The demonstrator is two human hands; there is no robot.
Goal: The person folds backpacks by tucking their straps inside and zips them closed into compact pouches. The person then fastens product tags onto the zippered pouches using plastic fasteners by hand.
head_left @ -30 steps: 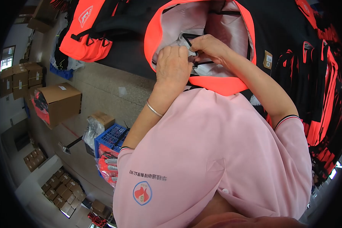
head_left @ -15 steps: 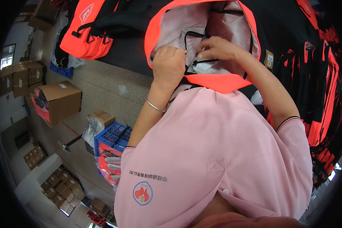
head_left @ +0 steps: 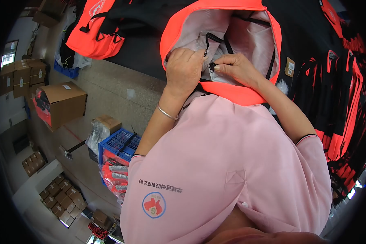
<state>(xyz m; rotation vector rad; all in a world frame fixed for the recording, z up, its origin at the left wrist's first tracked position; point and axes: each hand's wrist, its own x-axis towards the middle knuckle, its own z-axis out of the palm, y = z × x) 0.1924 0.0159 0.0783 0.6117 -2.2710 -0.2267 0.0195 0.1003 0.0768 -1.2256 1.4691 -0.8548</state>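
The bag (head_left: 221, 5) lies mouth-open on the surface (head_left: 140, 65), likely so its lining (head_left: 248, 38) is within reach; the right hand (head_left: 236, 68) pinches the zip pull (head_left: 212, 68), while the left hand (head_left: 184, 70) curls beside it, perhaps bracing the lining, its hold hidden

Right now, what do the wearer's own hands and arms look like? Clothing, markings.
Two bare, ungloved hands: left hand and right hand. A thin silver-coloured bangle is worn on the left forearm near the wrist; none shows on the right. Both arms come out of short pink sleeves with dark trim at the cuffs. No cables visible on either arm.
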